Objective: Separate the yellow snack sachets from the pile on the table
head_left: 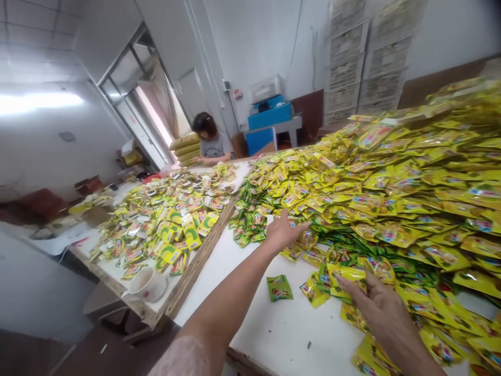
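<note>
My left hand (281, 233) reaches out over the near edge of a heap of small green packets (250, 209), thumb and a finger spread apart, with nothing visible between them. My right hand (381, 308) is closed on a shiny yellow packet (346, 274), its thumb along the near side. Green and yellow packets lie directly behind and under it, so I cannot tell whether it holds more than one. One green packet (279, 288) lies alone on the white tabletop (297, 331) between my arms. A large mound of yellow packets (391, 198) rises to the right.
On the adjoining table, left of a wooden edge (207, 250), are a pile of yellow-green cards or packs (168, 224) and a white mug (146, 284). A person in a grey shirt (215, 146) sits at the far end. Blue boxes (270, 117) and stacked crates (346, 62) stand behind.
</note>
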A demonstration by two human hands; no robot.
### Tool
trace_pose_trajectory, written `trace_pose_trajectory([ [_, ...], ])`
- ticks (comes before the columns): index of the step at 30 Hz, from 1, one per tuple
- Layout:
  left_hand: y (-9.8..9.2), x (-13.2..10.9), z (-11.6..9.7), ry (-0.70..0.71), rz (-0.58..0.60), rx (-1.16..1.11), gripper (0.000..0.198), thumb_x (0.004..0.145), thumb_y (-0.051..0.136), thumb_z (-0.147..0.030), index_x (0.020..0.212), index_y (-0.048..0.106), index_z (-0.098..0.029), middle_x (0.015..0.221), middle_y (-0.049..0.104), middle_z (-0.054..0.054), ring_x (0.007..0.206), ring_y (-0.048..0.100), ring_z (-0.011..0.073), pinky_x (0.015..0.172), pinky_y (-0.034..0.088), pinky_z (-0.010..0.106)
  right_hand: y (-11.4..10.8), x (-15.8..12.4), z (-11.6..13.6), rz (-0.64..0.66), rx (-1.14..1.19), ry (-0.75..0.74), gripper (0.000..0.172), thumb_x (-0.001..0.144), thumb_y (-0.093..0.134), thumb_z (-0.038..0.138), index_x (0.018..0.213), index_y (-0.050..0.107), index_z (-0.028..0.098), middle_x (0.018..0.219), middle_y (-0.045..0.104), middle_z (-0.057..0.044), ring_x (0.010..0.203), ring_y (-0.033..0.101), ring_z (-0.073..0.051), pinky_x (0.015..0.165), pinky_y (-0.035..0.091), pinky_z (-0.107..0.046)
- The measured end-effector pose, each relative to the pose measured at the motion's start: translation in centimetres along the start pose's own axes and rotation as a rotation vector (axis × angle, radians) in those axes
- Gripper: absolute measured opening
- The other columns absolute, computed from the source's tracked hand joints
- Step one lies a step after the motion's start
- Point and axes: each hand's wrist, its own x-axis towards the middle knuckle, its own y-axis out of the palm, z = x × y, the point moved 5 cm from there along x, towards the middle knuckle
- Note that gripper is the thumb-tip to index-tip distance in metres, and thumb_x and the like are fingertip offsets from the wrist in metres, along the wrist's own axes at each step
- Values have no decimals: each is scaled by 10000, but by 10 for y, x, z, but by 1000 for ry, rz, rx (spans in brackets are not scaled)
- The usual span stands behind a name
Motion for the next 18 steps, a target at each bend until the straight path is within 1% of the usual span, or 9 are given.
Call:
trace_pose_trajectory([
  [1,-1,8,-2,-10,-90,96,646,636,598,-649,1069,550,-171,1188,554,204,1003,588,348,802,425,397,2,0,1,27,-5,-1,381,648,574,578,768,630,221,610,652,-39,577,575,-229,516,433,-303],
  [2,0,14,-3,-31,-130,159,622,651,578,-652,1044,564,-170,1285,471,218,1039,568,362,825,415,406,3,-1,2,54,-9,1,396,654,562,583,792,629,218,640,661,-42,594,576,-228,524,433,-300],
  [4,7,17,0,-65,-136,205,553,669,573,-627,976,578,-167,1351,381,220,1022,576,356,821,414,406,3,-3,5,64,-17,-8,409,671,543,586,816,619,211,666,658,-37,594,563,-209,534,428,-288],
  [7,6,6,12,-43,-187,138,375,596,723,-400,847,562,-172,1227,488,189,981,588,331,795,417,377,-1,-5,9,40,-36,-35,368,700,527,576,719,563,210,558,571,1,512,477,-159,498,386,-264],
  [9,-1,-2,26,-40,-211,59,347,542,741,-201,823,538,-184,1050,586,145,976,583,318,787,415,368,-4,-6,12,3,-40,-40,362,708,528,568,623,482,220,473,464,31,460,393,-131,455,336,-252],
  [10,-5,-6,32,-45,-202,25,362,537,724,-147,839,530,-190,962,613,116,964,586,306,781,418,366,-5,-6,14,2,-26,-38,366,709,532,565,606,456,222,460,437,38,454,371,-125,445,319,-249],
  [12,-13,-13,43,-50,-161,-37,394,564,686,-120,909,513,-199,838,631,60,912,605,267,754,435,353,-3,-7,16,32,34,-28,361,711,542,554,616,448,219,489,461,31,480,391,-127,459,327,-248],
  [14,-18,-22,51,-42,-97,-119,411,614,653,-148,989,493,-199,789,637,23,828,629,217,710,460,324,-2,-6,17,53,88,-11,349,711,559,540,642,459,213,535,491,20,521,425,-136,490,347,-252],
  [18,-13,-56,62,-56,196,-540,513,616,688,-199,1096,508,-184,788,648,5,710,638,154,663,485,277,-4,-3,10,44,226,14,326,736,569,519,708,478,207,575,460,31,561,429,-135,537,365,-256],
])
